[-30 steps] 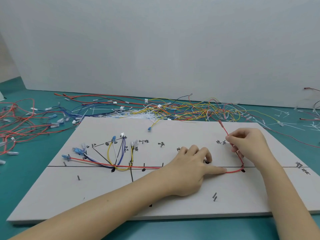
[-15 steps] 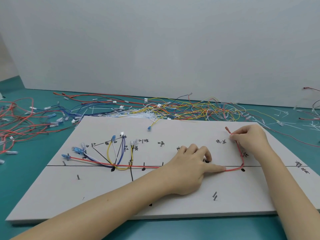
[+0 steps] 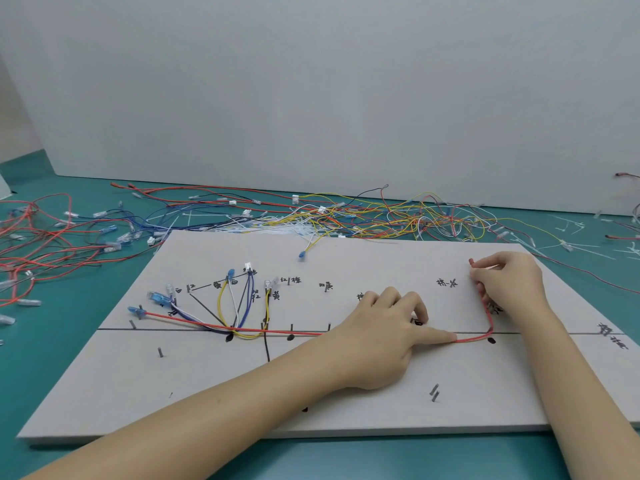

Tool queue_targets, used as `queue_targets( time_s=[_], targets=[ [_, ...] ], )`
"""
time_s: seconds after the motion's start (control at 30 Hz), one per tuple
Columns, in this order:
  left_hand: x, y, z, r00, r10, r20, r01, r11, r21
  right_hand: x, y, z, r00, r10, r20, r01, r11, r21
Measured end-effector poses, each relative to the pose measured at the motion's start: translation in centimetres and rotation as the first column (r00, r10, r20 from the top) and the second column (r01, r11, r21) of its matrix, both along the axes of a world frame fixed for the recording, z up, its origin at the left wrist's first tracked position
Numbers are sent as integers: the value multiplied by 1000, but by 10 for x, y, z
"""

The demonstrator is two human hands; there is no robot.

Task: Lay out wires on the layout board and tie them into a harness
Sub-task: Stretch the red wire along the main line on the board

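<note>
The left hand [image 3: 377,336] lies low on the layout board [image 3: 346,403], its forefinger stretched out straight and pressing the red wire [image 3: 472,338] flat against the drawn black line [image 3: 114,329], while the other fingers curl loosely above it with nothing in them; just past that fingertip the wire runs on toward a black dot [image 3: 490,340], bends sharply there and climbs away from the person to the right hand [image 3: 509,282]; the right hand pinches the wire near its far end, thumb and forefinger closed together on it, the remaining fingers tucked in behind, and the small red terminal [image 3: 471,261] pokes out just beyond the pinch; behind the left hand's wrist the same wire trails along the line, passing a cluster of yellow, white and blue wires [image 3: 239,303] looped between pegs, and ends at a blue connector [image 3: 133,309] near the board's left edge; handwritten labels [image 3: 446,282] sit between the two hands, though I cannot read them; a pair of metal pegs [image 3: 434,393] stands on the near side of the left hand's knuckles, well apart from the wire; beyond the right hand's fingertips, off the far edge of the board, a tangled heap of loose wires [image 3: 346,216] sprawls over the teal tabletop [image 3: 69,341], with white cable ties [image 3: 571,225] scattered farther right; a plain white wall panel [image 3: 311,98] rises behind it all.
</note>
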State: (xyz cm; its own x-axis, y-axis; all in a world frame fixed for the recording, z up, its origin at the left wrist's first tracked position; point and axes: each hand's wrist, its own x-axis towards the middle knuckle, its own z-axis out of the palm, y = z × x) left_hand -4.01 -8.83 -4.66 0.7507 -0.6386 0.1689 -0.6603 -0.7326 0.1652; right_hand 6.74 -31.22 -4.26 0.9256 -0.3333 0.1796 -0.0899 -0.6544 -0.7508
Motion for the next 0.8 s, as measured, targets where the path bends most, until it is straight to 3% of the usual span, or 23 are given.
queue_targets(
  time_s=[0.17, 0.43, 0.8],
  targets=[
    [0, 0, 0, 1000, 0, -5, 0, 1000, -3, 1, 1, 1, 1000, 2, -13, -3, 997, -76],
    [-1, 1, 1, 1000, -7, 1, 7, 1000, -20, 0, 11, -2, 996, -22, -89, -12, 930, -368],
    [5, 13, 9, 999, 42, -21, -46, 965, -257, -2, 8, 0, 998, -3, -58, -18, 928, -372]
  ],
)
